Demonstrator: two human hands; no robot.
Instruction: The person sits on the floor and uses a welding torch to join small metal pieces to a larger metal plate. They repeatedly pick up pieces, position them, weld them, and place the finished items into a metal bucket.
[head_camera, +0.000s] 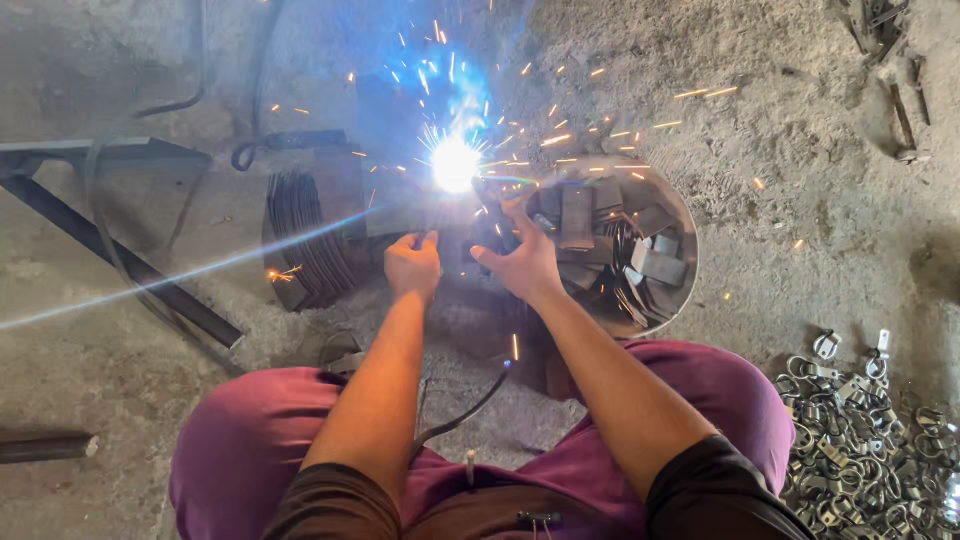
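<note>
Head view: the workpiece (440, 215) sits on the ground before the knees, mostly lost in arc (455, 163) glare; it looks like small dark steel, so likely stiff, hot, best held far from the weld. Left hand (413, 262) curls on its near edge. Right hand (520, 262) grips the welding holder (492, 205), beside the pan (680, 215) of cut plates

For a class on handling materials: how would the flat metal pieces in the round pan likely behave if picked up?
The flat metal pieces look rigid and probably heavy for their size. Heaped loosely in the round pan, they may slide and clatter.
</note>
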